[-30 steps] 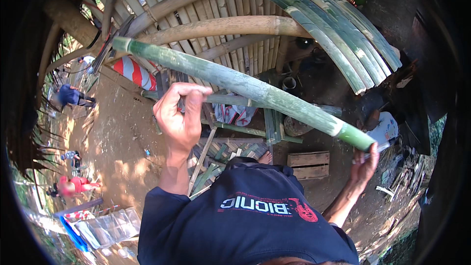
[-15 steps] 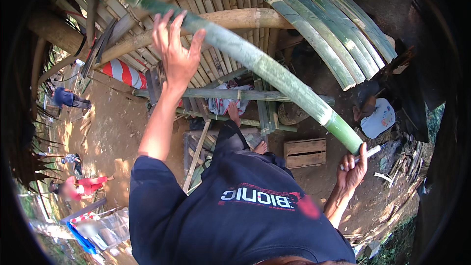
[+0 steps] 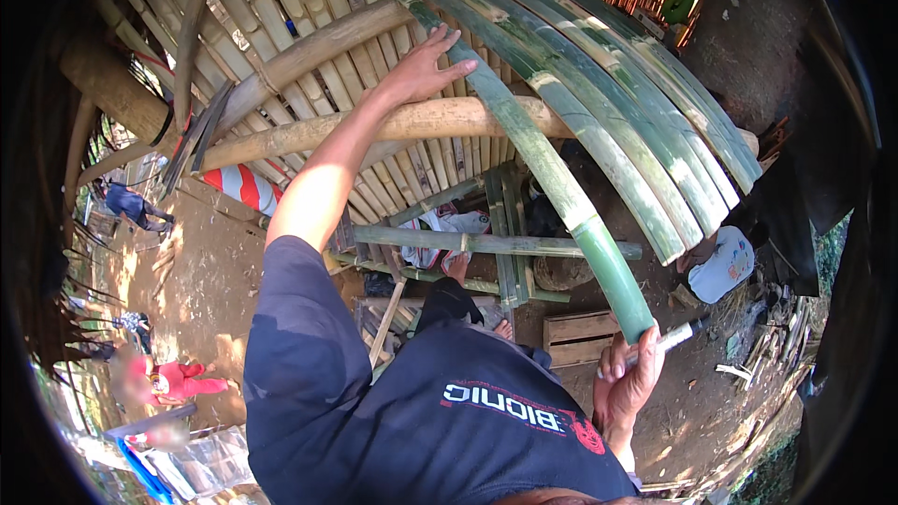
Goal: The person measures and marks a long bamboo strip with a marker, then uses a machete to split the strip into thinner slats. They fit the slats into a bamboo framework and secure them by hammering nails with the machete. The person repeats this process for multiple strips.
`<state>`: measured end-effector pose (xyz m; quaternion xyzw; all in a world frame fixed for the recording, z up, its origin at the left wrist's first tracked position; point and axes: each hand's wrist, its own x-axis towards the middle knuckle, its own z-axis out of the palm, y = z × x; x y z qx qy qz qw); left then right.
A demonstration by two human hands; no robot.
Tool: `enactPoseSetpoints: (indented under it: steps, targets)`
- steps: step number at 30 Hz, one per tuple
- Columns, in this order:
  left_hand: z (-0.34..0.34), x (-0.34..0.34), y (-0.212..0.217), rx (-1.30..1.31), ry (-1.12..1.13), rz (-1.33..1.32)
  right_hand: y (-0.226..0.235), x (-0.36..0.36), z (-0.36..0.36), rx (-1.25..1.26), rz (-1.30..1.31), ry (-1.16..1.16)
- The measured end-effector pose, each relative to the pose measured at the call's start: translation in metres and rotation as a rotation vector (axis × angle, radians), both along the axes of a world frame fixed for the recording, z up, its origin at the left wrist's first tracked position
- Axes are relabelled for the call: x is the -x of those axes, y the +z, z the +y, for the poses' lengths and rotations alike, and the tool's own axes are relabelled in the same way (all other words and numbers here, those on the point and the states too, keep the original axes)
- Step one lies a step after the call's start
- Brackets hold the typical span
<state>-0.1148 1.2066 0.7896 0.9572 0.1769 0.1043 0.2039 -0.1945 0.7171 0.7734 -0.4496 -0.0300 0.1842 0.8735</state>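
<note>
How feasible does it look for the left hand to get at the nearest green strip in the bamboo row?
Probably yes: the left hand is close to the row's nearest strip, with only the separate bamboo strip between them.

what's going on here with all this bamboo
A person is handling a long green bamboo strip. The left hand, fingers spread, is at its far end; the right hand grips the near end plus a white pen-like tool. The strip slants across a pale bamboo pole, beside a row of similar strips.
</note>
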Motion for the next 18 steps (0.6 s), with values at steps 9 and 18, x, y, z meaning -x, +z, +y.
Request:
enactPoseSetpoints:
  steps: [9, 18]
  targets:
    - [0.055, -0.019, -0.001, 0.006, -0.08, 0.062, -0.002, -0.018, 0.045, 0.046, 0.008, -0.133]
    - [0.066, -0.025, -0.01, -0.082, -0.149, 0.054, -0.009, -0.04, 0.046, 0.06, -0.029, -0.171]
